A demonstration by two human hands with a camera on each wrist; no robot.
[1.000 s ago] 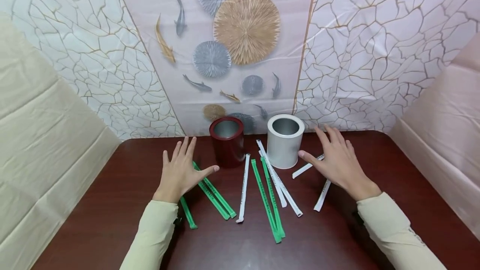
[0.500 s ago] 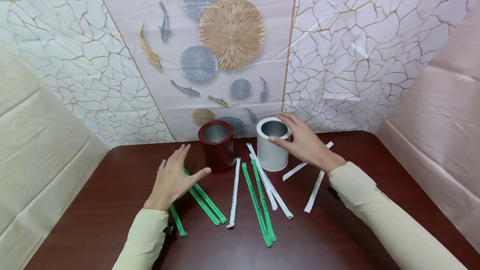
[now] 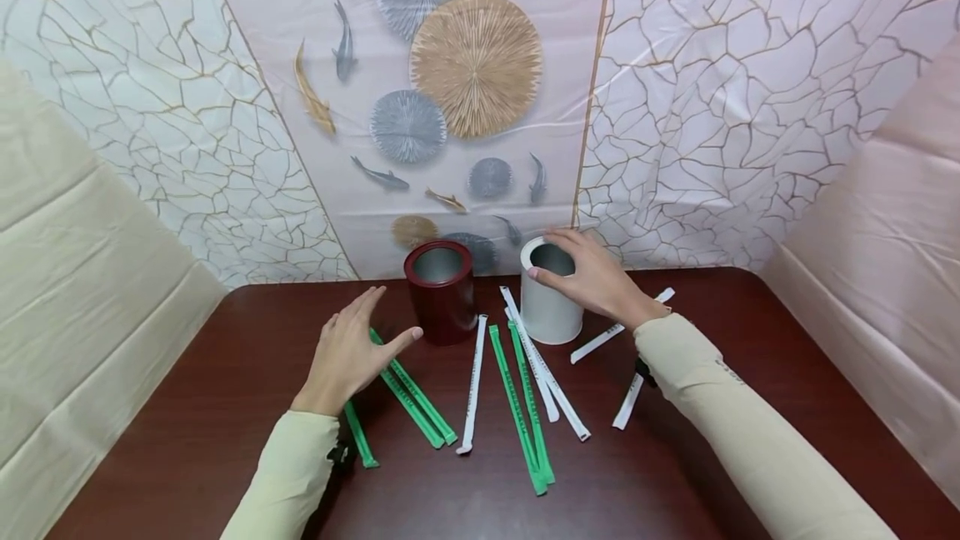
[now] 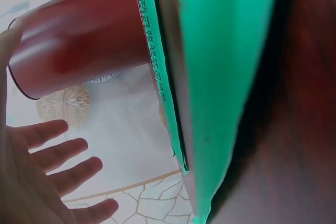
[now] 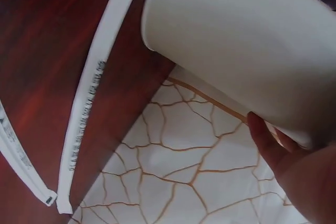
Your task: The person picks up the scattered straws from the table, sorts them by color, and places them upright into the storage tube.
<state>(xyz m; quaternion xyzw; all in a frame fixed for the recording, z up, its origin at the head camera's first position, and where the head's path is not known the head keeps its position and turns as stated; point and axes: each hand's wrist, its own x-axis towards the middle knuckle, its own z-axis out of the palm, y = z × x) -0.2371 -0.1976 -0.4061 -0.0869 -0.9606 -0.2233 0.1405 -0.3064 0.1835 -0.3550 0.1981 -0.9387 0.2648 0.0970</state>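
Observation:
A white can (image 3: 551,307) with an open top stands near the back of the table. My right hand (image 3: 596,282) grips it near the rim, thumb on the front side and fingers around the back; the right wrist view shows fingertips (image 5: 258,124) against the can's side. To its left stands a dark red can (image 3: 442,298), also open on top. My left hand (image 3: 348,357) hovers left of the red can, fingers spread and holding nothing. Green wrapped straws (image 3: 416,398) lie under and beside it, one partly hidden by the hand. In the left wrist view, a green straw (image 4: 220,93) looms close.
Between the hands lie a white wrapped straw (image 3: 474,386), two green ones (image 3: 525,415) and two crossed white ones (image 3: 551,377). Other white straws (image 3: 596,344) lie around the right forearm. A patterned cloth (image 3: 480,157) hangs behind the table (image 3: 420,498).
My right hand has moved left from beside the white can onto its rim. The left hand stays in place with its fingers spread. The view has shifted slightly.

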